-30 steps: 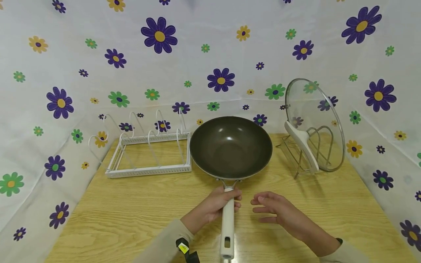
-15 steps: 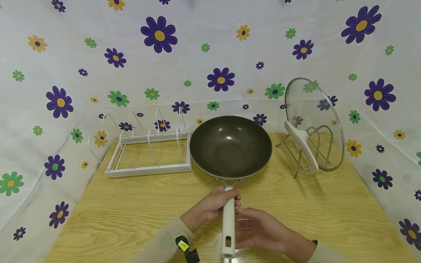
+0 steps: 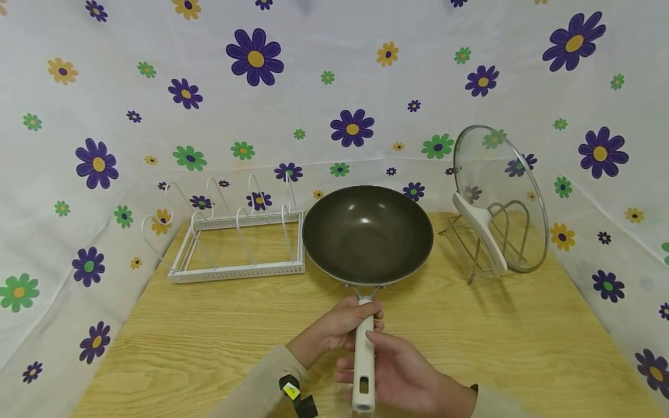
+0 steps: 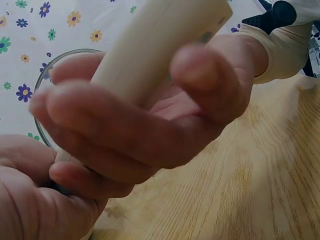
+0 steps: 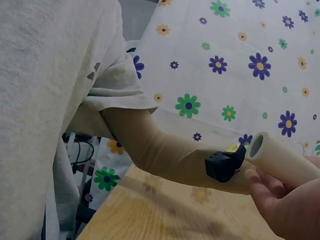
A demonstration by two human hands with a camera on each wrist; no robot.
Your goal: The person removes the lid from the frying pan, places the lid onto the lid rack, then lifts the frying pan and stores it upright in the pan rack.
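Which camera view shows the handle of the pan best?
The head view: it shows the handle nearly whole, from the pan to the hole near its end, with the left hand covering a little. The left wrist view shows a close section, partly hidden by fingers; the right wrist view, only the end part.

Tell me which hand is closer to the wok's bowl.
The left hand: it grips the handle just below the bowl, whereas the right hand is farther down the handle, nearer the person.

We see bright, even head view — white glints inside wok (image 3: pixel 368 247); left wrist view dimmer, fingers (image 4: pixel 107 122) blurred.
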